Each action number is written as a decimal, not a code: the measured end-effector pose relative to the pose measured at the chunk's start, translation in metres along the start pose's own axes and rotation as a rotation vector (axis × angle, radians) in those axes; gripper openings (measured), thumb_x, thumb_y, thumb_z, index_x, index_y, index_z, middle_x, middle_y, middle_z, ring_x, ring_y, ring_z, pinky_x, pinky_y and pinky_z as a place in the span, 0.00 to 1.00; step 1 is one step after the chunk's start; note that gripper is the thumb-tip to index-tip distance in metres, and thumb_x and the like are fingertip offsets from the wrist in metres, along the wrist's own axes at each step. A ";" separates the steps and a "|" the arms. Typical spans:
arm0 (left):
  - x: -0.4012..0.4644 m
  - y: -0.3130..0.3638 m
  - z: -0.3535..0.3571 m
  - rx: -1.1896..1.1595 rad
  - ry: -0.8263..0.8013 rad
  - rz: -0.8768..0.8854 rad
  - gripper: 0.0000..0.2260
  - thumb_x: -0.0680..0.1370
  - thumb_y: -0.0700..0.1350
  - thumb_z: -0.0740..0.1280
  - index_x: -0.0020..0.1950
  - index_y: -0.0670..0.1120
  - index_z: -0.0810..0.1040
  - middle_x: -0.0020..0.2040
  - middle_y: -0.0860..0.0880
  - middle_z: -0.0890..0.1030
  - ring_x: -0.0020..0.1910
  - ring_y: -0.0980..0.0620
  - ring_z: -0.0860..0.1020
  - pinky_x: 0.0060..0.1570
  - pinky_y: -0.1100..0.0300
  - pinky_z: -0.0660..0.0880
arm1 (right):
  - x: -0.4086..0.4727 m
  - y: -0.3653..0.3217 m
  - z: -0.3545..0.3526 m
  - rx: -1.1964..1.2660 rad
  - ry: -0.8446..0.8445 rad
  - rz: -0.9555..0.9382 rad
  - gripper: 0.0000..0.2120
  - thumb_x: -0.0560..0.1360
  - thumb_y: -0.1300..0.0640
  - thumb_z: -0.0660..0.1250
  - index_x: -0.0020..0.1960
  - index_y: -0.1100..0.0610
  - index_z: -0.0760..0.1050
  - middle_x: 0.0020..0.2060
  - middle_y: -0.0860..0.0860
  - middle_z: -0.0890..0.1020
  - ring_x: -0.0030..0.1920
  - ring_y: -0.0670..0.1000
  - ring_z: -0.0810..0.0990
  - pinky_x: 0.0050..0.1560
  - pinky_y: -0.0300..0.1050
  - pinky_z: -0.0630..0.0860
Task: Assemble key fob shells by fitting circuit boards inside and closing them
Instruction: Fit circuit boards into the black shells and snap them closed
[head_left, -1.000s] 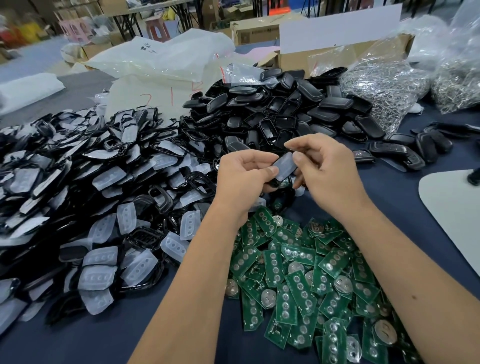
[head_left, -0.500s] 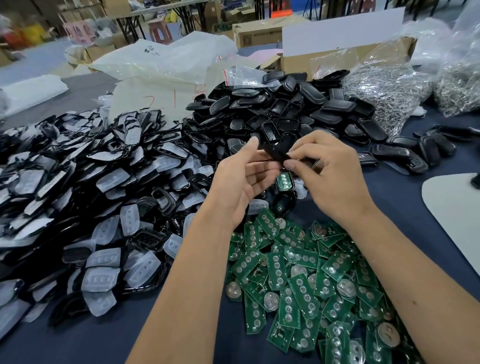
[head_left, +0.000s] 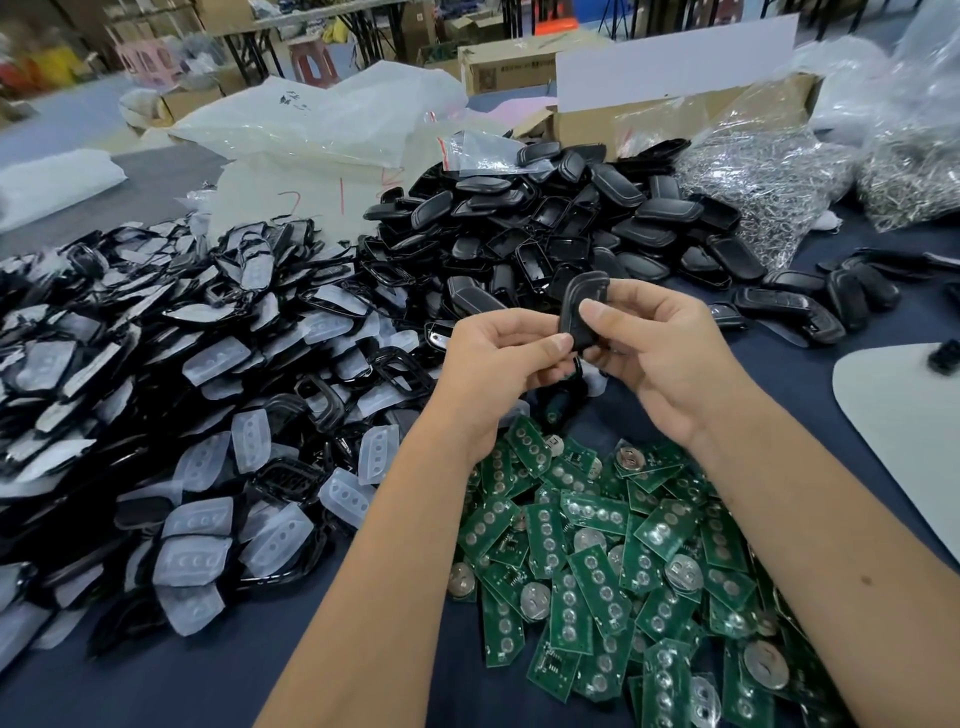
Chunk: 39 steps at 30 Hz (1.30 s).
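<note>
Both hands, left (head_left: 498, 364) and right (head_left: 660, 353), pinching shell (head_left: 579, 306), closing step; next squeeze halves till snapped, I reckon.

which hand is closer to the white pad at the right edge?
Right. The right hand grips the black shell partway toward the white pad; the left hand holds the shell from its far side, farther from the pad.

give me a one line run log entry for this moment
step: closing shell | left hand: pinches key fob shell | right hand: pinches same shell | circuit boards: piled below hands | board inside: cannot tell
</note>
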<state>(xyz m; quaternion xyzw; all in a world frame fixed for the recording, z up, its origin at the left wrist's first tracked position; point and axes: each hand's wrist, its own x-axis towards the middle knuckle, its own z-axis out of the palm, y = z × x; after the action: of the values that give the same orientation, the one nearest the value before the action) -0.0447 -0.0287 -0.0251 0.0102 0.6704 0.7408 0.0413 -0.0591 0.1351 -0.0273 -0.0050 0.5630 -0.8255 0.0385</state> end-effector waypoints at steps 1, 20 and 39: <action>0.000 0.000 0.000 0.010 0.002 -0.001 0.05 0.78 0.32 0.72 0.51 0.40 0.85 0.41 0.44 0.86 0.38 0.51 0.83 0.42 0.62 0.81 | 0.000 -0.001 0.000 0.019 0.016 0.002 0.06 0.77 0.68 0.72 0.50 0.59 0.83 0.41 0.53 0.87 0.39 0.49 0.84 0.39 0.40 0.81; 0.003 -0.001 -0.004 0.205 0.249 0.142 0.04 0.80 0.38 0.70 0.46 0.45 0.83 0.44 0.44 0.87 0.39 0.52 0.83 0.42 0.58 0.81 | 0.003 -0.005 -0.009 -0.202 0.169 -0.163 0.11 0.71 0.65 0.80 0.37 0.51 0.84 0.33 0.47 0.86 0.35 0.46 0.84 0.37 0.39 0.81; -0.001 0.023 -0.053 0.648 0.776 0.419 0.09 0.81 0.47 0.67 0.42 0.51 0.81 0.37 0.55 0.81 0.39 0.53 0.80 0.43 0.55 0.77 | 0.025 -0.004 0.067 -1.079 -0.113 -0.569 0.09 0.71 0.68 0.76 0.46 0.57 0.87 0.44 0.51 0.85 0.42 0.48 0.82 0.46 0.33 0.76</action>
<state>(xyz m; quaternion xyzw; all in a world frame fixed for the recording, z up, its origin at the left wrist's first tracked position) -0.0489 -0.0832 -0.0077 -0.1185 0.8139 0.4381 -0.3628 -0.0813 0.0728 0.0005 -0.2178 0.8754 -0.4003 -0.1616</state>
